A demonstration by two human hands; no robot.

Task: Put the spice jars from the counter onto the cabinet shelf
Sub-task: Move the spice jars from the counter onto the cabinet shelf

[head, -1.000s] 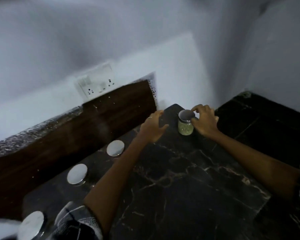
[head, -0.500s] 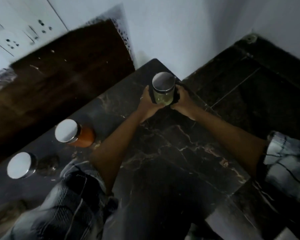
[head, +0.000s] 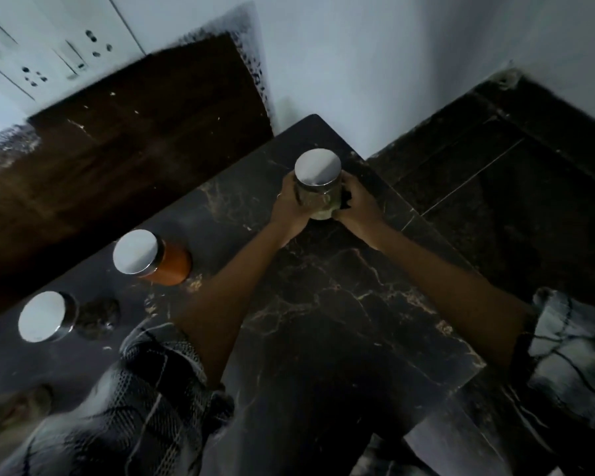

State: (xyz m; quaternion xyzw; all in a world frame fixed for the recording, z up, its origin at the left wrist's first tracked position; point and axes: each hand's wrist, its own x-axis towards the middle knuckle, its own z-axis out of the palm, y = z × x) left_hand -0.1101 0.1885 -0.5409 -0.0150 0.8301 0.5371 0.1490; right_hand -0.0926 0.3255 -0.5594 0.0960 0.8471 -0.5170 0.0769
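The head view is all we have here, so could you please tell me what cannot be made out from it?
- Cabinet shelf: not in the head view at all.
- Pale green jar: its sides are covered by the left hand and right hand; whether it rests on the counter is unclear.
- Dark jar: contents too dim to name.
- Something at the bottom left edge: blurred and cut off.
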